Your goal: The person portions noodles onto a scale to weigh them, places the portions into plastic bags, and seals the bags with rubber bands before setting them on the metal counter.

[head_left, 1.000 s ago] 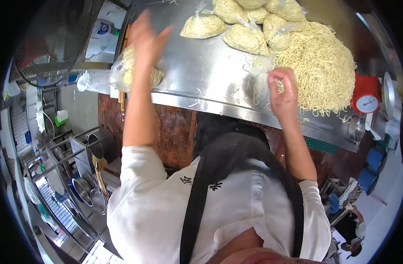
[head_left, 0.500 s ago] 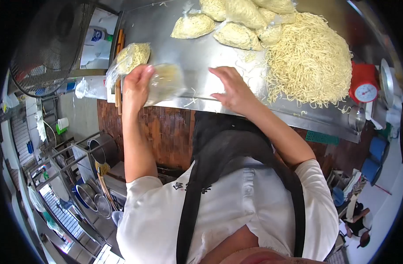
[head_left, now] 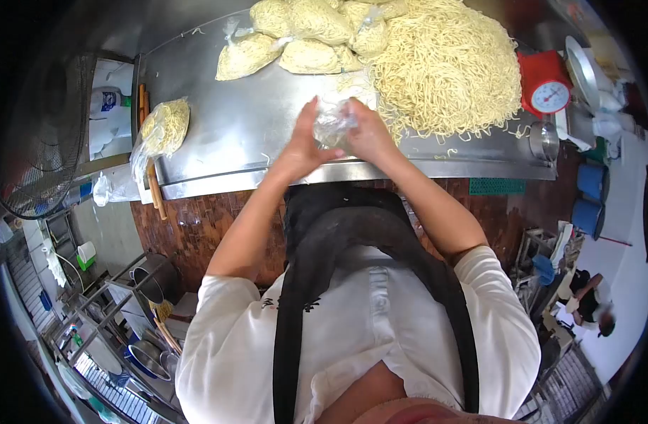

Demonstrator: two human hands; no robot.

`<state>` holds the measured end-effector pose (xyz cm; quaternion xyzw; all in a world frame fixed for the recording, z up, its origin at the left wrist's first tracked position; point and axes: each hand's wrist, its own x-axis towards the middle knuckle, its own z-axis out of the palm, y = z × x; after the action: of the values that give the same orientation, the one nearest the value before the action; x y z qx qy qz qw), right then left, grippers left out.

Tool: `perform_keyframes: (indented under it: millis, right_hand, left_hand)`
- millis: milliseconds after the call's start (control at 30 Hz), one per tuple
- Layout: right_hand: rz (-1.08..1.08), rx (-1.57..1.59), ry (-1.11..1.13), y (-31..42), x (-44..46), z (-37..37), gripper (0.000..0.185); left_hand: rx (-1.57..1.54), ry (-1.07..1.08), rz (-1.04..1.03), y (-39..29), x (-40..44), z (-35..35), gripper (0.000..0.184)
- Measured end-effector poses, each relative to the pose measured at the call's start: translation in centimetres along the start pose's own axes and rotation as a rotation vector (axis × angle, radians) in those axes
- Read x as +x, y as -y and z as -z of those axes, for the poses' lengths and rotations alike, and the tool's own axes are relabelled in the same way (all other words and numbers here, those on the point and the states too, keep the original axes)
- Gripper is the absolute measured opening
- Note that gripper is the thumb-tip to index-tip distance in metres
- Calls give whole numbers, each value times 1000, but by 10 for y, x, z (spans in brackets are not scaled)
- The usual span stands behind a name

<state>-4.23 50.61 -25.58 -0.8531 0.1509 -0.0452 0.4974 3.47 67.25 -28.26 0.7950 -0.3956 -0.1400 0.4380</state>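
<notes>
A crumpled clear plastic bag (head_left: 332, 126) is between my hands over the steel table (head_left: 228, 113); its contents are blurred. My left hand (head_left: 300, 146) holds its left side, with the thumb below and the fingers above. On the bag's right side, my right hand (head_left: 370, 133) has its fingers closed. The big heap of loose noodles (head_left: 447, 67) lies just beyond my right hand. Several filled noodle bags (head_left: 310, 56) are piled to its left. Another bag of noodles (head_left: 166, 127) rests alone at the table's left end.
At the right stand a red scale (head_left: 543, 81) and a round metal container (head_left: 544, 140). Wooden sticks (head_left: 154, 185) and a fan (head_left: 44, 134) are on the left. A person (head_left: 589, 304) is far off at the lower right.
My left hand has moved right from the table's left end with a bag, and my right hand has come to meet it. One noodle bag stays at the left end. The view has shifted.
</notes>
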Motion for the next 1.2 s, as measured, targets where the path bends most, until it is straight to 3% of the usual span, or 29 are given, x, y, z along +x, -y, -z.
perform_keyframes:
  millis: [67, 100, 133, 200, 233, 267, 333, 400, 500, 567, 633, 700, 733, 800, 833, 867, 900, 933, 967, 1033, 1067, 1100, 1167, 1200]
  right_hand:
    - [198, -136, 63, 18, -9, 5, 28]
    - [294, -203, 93, 24, -10, 8, 29]
    - [382, -193, 249, 21, -4, 27, 48]
    - [296, -88, -62, -2, -12, 35, 71]
    - [258, -38, -209, -18, -16, 32, 82]
    - [209, -321, -133, -56, -16, 15, 111]
    - [134, -530, -56, -69, -31, -23, 104]
    - [167, -749, -102, -95, -37, -60, 92]
    - [43, -559, -45, -81, -15, -51, 66]
    - [58, -296, -11, -87, -5, -42, 48]
    - [-35, 51, -5, -97, 0, -35, 35]
    - [-237, 497, -42, -113, 1, -42, 27]
    - [-379, 882, -30, -108, 1, -44, 27]
    - [-305, 628, -18, -94, -1, -53, 28]
    - [-270, 500, -19, -73, -3, -52, 28]
    - [-87, 210, 19, -37, -7, -40, 20]
    - [101, 30, -74, -5, -8, -27, 20]
    - [299, -156, -173, 25, -2, -12, 21]
    - [495, -346, -273, 50, 1, 5, 25]
    - [376, -479, -143, 99, -2, 45, 34]
    - [321, -541, -80, 109, -2, 58, 38]
    - [412, -480, -96, 99, -5, 57, 37]
    - [582, -352, -123, 61, -20, 44, 36]
    - [451, -92, -66, 50, -30, 46, 28]
  left_hand:
    - [289, -37, -189, 26, 1, -50, 66]
    - [-46, -66, -113, 49, 7, -70, 58]
    - [-382, -90, -33, 75, 14, -89, 50]
    - [-487, -124, 365, 19, 36, -64, 32]
    - [-687, -213, 458, 30, 39, -79, 31]
    - [-886, -306, 551, 53, 46, -101, 30]
    - [-1177, -528, 841, 36, 61, -109, 20]
    - [-1271, -496, 875, 43, 69, -119, 18]
    - [-1153, -411, 900, 38, 70, -110, 15]
    - [-1018, -303, 837, 32, 57, -91, 18]
    - [-1305, -429, 557, -1, 24, -64, 23]
    - [-1095, -654, 834, 8, -20, -57, 32]
    - [-1247, -560, 935, 10, -20, -61, 35]
    - [-1552, -362, 1128, 14, -23, -68, 43]
    - [-1381, -369, 1025, 24, -1, -62, 49]
    - [-1215, -371, 929, 33, 29, -52, 56]
    - [-1455, -147, 719, 38, 45, -21, 62]
    - [-1668, -105, 431, 37, 63, -1, 63]
    - [-1523, -74, 550, 22, 70, 8, 64]
    - [-1208, -26, 766, -15, 62, 29, 65]
    - [-1109, -29, 739, -50, 53, 19, 58]
    - [-1300, -74, 816, -75, 47, 12, 48]
    - [-1787, 81, 675, -109, 55, 17, 33]
    - [-1790, 141, 609, -92, 51, 8, 29]
